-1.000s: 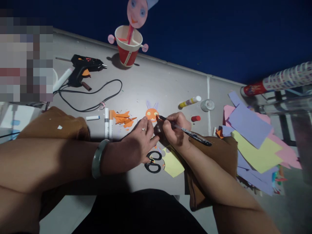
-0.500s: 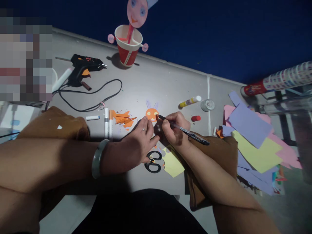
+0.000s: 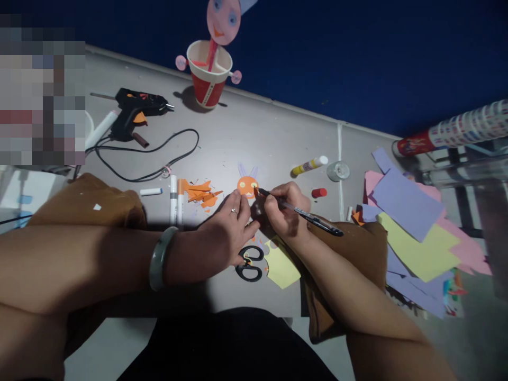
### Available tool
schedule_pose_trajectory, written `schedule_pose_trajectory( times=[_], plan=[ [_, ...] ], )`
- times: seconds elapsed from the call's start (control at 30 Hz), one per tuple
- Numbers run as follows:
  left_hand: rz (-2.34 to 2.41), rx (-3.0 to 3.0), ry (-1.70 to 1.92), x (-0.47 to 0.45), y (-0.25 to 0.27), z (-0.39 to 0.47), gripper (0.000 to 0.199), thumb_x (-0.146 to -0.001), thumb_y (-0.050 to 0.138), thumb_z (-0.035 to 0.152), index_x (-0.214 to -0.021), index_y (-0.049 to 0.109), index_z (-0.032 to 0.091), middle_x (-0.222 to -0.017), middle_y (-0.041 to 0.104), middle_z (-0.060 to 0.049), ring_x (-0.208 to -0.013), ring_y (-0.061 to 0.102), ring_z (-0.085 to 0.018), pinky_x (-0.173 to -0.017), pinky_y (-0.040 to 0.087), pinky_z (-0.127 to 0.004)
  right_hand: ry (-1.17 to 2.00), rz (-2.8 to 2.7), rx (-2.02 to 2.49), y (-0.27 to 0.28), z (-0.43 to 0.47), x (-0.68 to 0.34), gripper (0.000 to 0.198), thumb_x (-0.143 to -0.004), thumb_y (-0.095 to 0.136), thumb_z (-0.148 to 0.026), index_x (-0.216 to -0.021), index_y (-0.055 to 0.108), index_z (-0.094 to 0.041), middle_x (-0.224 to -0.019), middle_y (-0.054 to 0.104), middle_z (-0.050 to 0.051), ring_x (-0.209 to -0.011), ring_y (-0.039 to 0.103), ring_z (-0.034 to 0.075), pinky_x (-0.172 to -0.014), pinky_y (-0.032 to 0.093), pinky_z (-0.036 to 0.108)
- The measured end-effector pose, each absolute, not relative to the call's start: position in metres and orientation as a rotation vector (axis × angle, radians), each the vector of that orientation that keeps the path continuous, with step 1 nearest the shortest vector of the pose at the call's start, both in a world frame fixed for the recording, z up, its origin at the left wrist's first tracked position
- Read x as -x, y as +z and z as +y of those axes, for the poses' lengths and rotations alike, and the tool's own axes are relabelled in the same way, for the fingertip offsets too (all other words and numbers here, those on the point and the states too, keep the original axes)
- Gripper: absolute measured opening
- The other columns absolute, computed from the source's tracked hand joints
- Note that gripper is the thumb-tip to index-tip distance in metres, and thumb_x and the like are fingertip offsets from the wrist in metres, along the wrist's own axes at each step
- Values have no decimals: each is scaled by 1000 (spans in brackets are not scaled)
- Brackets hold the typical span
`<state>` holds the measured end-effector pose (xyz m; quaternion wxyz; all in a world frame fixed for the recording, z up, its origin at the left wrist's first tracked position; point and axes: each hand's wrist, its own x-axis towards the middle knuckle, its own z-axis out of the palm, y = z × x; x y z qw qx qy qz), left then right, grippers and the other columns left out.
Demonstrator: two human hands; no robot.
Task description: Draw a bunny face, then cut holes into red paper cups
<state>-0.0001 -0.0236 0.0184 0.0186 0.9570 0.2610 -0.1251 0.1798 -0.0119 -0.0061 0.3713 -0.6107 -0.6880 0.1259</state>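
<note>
An orange paper face (image 3: 247,182) with purple ears and pale yellow eyes lies flat on the table. My left hand (image 3: 232,222) rests with fingers stretched out, its fingertips on the lower left edge of the face. Between the fingers of my right hand (image 3: 288,206) is a black pen (image 3: 313,219), its tip at the right eye. Black-handled scissors (image 3: 250,263) lie below my left hand, their blades hidden. Beside them is a cut piece of yellow paper (image 3: 282,264).
Orange paper scraps (image 3: 202,194) and markers (image 3: 173,201) lie left of the face. A corded glue gun (image 3: 135,111) and a red cup (image 3: 208,87) with a paper figure stand farther back. A glue stick (image 3: 309,166), glass jar (image 3: 338,171) and coloured sheets (image 3: 410,203) are to the right.
The pen has shifted very slightly, its tip still at the right eye, where a dark mark now shows. My left hand has stayed in place.
</note>
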Motion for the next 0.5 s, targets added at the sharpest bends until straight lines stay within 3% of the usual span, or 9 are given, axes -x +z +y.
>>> schedule_pose_trajectory(
  times=[0.5],
  plan=[
    [802, -2965, -434, -2, 16, -22, 97, -74, 57, 80, -148, 45, 19, -153, 43, -25, -142, 38, -49, -119, 20, -58, 322, -1776, 1539, -4, -11, -179, 8, -78, 57, -20, -75, 50, -23, -56, 57, -5, -49, 52, 12, -49, 42, 27]
  ],
)
